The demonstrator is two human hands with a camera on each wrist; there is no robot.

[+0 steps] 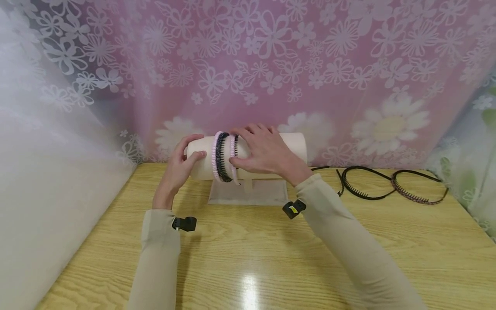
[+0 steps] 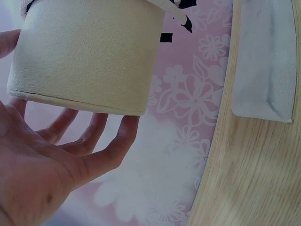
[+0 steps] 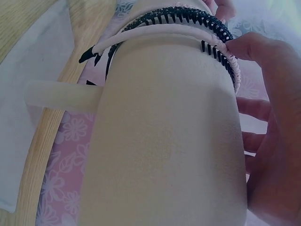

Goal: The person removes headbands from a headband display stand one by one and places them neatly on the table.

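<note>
A cream cylinder (image 1: 292,150) lies level on a headband display stand with a pale flat base (image 1: 248,197). My left hand (image 1: 176,168) grips its left end, thumb in front and fingers round the rim. Toward that end sit a pink headband (image 1: 215,159) and a dark sparkly headband (image 1: 221,157), side by side. Just right of them, a thinner pink headband (image 1: 234,165) with black teeth goes over the cylinder. My right hand (image 1: 265,150) holds this one, thumb against its front and fingers over the top. In the right wrist view its black-tipped end (image 3: 88,54) stands off the cylinder.
Several dark toothed headbands, among them a black one (image 1: 366,197) and a brownish one (image 1: 420,199), lie at the right back of the wooden table (image 1: 248,249). A pink flowered curtain (image 1: 248,69) hangs close behind the stand. White sheeting (image 1: 50,181) borders the left side.
</note>
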